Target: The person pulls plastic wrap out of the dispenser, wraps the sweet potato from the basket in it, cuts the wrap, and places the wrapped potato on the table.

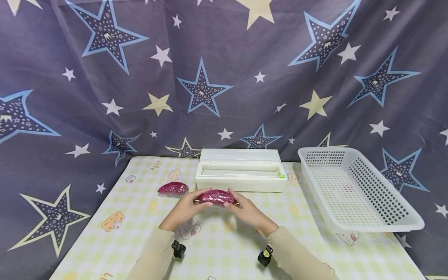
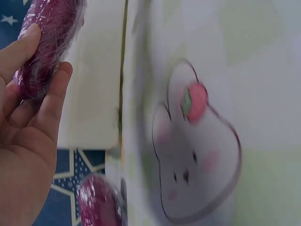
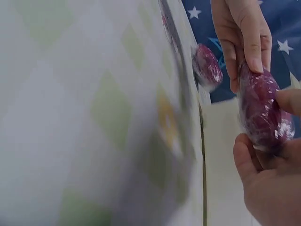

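Note:
A purple sweet potato (image 1: 217,197) wrapped in clear cling film is held between both hands, one at each end. My left hand (image 1: 187,208) grips its left end, thumb on the near side; the left wrist view shows the fingers curled round the wrapped end. At the other end, my right hand (image 1: 247,210) holds it between thumb and fingers. A second film-wrapped sweet potato (image 1: 173,189) lies on the table, left of the hands. Just behind the held one stands a white cling film dispenser (image 1: 241,184) with its lid (image 1: 240,155) raised.
On the right stands a white plastic basket (image 1: 327,210) with perforated sides. A checked cloth with cartoon prints covers the table (image 1: 217,249). Behind it hangs a dark curtain (image 1: 231,50) with stars. Each wrist bears a small black camera (image 1: 178,249).

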The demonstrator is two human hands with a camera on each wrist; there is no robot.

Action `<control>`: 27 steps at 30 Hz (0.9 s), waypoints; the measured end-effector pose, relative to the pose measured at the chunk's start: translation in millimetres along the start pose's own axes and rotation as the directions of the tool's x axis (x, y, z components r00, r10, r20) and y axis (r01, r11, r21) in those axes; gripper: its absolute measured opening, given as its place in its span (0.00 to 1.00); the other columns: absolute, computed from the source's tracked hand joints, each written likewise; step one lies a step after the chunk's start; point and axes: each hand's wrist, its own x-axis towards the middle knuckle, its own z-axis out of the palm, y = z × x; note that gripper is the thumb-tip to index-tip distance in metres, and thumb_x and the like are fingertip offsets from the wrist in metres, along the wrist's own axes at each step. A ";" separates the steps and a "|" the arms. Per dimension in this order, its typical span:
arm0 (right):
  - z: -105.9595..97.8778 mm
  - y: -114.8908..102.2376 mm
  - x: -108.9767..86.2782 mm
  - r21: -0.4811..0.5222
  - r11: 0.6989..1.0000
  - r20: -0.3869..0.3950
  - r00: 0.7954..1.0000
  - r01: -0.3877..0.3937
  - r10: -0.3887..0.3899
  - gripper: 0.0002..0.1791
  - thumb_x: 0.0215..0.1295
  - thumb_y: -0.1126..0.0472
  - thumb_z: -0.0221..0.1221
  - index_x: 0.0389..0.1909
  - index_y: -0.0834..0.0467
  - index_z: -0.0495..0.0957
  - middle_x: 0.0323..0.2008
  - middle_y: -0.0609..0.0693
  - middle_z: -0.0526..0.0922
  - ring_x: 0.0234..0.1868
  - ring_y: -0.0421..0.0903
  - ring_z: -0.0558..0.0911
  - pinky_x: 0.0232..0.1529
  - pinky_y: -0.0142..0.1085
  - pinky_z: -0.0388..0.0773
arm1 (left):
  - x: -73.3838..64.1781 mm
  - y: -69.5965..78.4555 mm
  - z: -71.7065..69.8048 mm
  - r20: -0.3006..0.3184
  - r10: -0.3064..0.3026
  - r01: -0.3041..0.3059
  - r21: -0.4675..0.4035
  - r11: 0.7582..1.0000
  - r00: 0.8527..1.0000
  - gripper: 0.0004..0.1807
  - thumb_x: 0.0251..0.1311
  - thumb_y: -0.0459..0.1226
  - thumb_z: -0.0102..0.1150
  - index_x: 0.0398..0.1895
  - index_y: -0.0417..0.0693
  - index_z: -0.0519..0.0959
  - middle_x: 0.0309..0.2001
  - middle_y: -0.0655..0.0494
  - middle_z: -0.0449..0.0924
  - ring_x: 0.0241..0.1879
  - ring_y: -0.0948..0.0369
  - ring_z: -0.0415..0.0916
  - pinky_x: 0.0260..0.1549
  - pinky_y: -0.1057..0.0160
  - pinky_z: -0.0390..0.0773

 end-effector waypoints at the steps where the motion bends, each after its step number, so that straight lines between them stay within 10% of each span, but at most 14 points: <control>1: 3.9 -0.2 2.6 -0.010 1.000 -0.011 1.000 0.020 -0.020 0.40 0.74 0.45 0.57 0.77 0.60 0.56 0.66 0.62 0.69 0.56 0.52 0.77 0.59 0.46 0.76 | -2.3 -1.3 -2.7 -0.007 -0.010 0.010 -0.002 1.000 1.000 0.32 0.61 0.44 0.69 0.68 0.47 0.74 0.58 0.43 0.78 0.41 0.58 0.81 0.38 0.64 0.84; 19: 67.3 -11.2 38.7 0.040 0.997 -0.118 0.991 0.072 -0.067 0.26 0.63 0.56 0.69 0.61 0.57 0.76 0.50 0.49 0.77 0.42 0.41 0.80 0.40 0.31 0.81 | -47.0 -34.1 -57.4 -0.185 -0.196 0.202 0.013 0.979 0.963 0.29 0.64 0.52 0.66 0.65 0.52 0.77 0.63 0.51 0.75 0.52 0.52 0.77 0.51 0.55 0.77; 27: 95.8 -17.5 52.0 0.069 0.992 -0.138 0.986 0.108 -0.097 0.22 0.62 0.62 0.69 0.57 0.59 0.78 0.44 0.48 0.80 0.36 0.39 0.81 0.34 0.29 0.80 | -66.1 -45.6 -78.2 -0.266 -0.285 0.283 -0.048 0.958 0.921 0.30 0.61 0.53 0.69 0.63 0.52 0.79 0.57 0.51 0.80 0.53 0.55 0.77 0.48 0.66 0.78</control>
